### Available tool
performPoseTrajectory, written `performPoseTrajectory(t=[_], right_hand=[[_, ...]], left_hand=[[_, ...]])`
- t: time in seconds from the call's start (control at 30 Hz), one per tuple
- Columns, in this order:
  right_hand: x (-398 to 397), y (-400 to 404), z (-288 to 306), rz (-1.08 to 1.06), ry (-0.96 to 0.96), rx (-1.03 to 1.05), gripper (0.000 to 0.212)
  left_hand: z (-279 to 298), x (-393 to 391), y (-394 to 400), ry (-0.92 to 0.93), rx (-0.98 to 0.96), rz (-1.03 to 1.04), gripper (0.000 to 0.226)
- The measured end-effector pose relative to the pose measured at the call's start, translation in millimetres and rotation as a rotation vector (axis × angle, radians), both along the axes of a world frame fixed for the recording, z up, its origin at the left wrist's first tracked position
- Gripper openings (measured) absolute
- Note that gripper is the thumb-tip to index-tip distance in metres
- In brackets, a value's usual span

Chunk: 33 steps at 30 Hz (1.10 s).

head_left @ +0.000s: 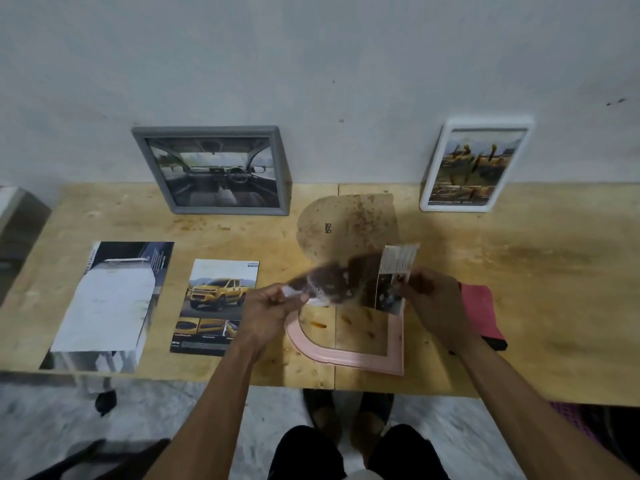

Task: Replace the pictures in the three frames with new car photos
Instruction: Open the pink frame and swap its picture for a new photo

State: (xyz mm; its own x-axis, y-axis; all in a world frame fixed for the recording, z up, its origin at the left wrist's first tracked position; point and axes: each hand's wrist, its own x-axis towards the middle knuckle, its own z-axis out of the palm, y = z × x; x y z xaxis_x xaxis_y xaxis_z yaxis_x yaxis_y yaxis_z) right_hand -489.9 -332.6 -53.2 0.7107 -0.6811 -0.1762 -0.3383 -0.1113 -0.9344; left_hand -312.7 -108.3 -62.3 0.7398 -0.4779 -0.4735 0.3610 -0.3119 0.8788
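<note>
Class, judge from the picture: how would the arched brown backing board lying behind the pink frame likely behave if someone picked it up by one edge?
The backing board lies flat with crisp edges, so it is probably stiff rather than floppy. It looks thin, so likely light. Being flat on the table, it should slide when pushed, not roll. The pink frame lies in front of it.

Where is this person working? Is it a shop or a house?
Probably a plain work corner in a house or workshop, though I can't be sure. There's a bare wooden table pushed against a plain grey wall, with picture frames leaning on it and loose car photos laid out for swapping.
</note>
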Motion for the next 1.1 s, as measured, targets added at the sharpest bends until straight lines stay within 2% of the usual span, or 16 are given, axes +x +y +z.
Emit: performPoseTrajectory(t=[0.1, 0.2, 0.3, 0.4, 0.5, 0.6, 0.67, 0.73, 0.8, 0.9, 0.97, 1.1], right_hand=[[5.9, 5.8, -1.6, -0.046, 0.012, 0.029, 0.011], [14.2, 4.4, 3.0, -0.054, 0.038, 0.056, 0.014], [23.1, 2.5, 8.7, -0.03, 0.112, -0.028, 0.017], [27.1, 2.5, 7.4, -0.079, 0.168, -0.161, 0.021], [26.3, 8.2, 9.2, -0.183, 0.075, 0.053, 0.023], [19.2, 13.2, 10.5, -0.249, 0.07, 0.257, 0.019], [16.2, 13.8, 10.3, -0.295, 0.068, 0.388, 0.022], [13.2, 11.8, 8.3, -0.336, 0.088, 0.467, 0.027], [8.7, 9.2, 5.1, -0.328, 0.104, 0.493, 0.024], [-4.7, 6.9, -12.7, -0.217, 0.236, 0.333, 0.013], [-11.3, 7.4, -25.3, -0.177, 0.327, 0.236, 0.019], [-17.7, 10.5, -41.6, -0.213, 0.398, 0.191, 0.025]], left_hand=[[4.1, 8.8, 2.8, 0.168, 0.011, 0.023, 0.027], [7.6, 22.2, -0.3, 0.229, 0.074, 0.074, 0.013], [10.0, 32.9, -4.2, 0.255, 0.072, 0.083, 0.016], [14.7, 39.7, -6.8, 0.318, -0.036, 0.119, 0.017], [13.5, 43.8, -9.4, 0.336, -0.009, 0.116, 0.02], [13.2, 43.3, -14.6, 0.495, -0.109, 0.153, 0.033], [9.9, 43.1, -16.7, 0.527, -0.105, 0.147, 0.041], [3.7, 40.3, -17.3, 0.425, 0.011, 0.076, 0.024], [-5.2, 33.7, -16.3, 0.279, 0.146, 0.008, 0.013], [-20.2, 19.0, -16.6, 0.146, 0.274, 0.005, 0.014], [-28.8, 8.6, -19.4, 0.08, 0.345, 0.003, 0.017], [-43.4, -9.2, -22.2, -0.056, 0.527, -0.086, 0.024]])
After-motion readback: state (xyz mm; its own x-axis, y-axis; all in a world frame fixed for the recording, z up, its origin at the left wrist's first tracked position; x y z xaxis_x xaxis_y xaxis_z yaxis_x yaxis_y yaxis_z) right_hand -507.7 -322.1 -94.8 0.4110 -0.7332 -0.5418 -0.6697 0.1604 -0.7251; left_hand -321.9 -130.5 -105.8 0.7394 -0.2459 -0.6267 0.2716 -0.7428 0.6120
